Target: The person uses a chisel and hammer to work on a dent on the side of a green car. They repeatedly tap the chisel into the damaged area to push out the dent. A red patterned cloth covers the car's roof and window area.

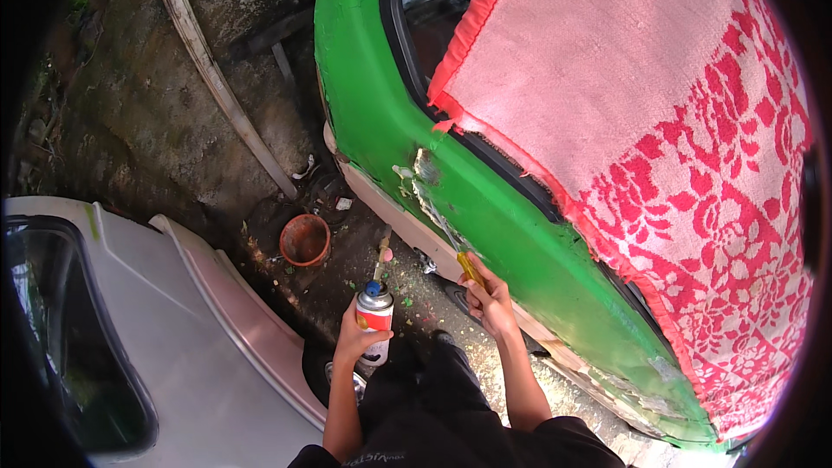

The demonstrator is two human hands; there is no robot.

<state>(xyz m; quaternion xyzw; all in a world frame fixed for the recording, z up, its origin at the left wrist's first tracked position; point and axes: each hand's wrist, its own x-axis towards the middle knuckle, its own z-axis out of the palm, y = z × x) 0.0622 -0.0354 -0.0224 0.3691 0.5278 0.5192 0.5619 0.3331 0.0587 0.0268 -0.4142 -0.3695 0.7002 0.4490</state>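
Observation:
My left hand (351, 338) is wrapped round a spray can (374, 321) with a red and white label and a blue nozzle, held upright in front of me. In my right hand (494, 302) is a screwdriver (469, 267), gripped by its yellow handle. Its thin metal shaft reaches up and left to the green car body (485, 199). The tip is too small to make out, though it lies along a chipped strip of paint. Above that strip, a patch of bare, flaking surface (425, 167) shows on the green panel.
A pink and red floral towel (641, 121) covers the green car's upper side. A pale grey car (199, 338) stands close on my left. On the narrow dirty ground are a terracotta pot (305, 239) and paint flakes. A long strip (208, 61) leans against the wall.

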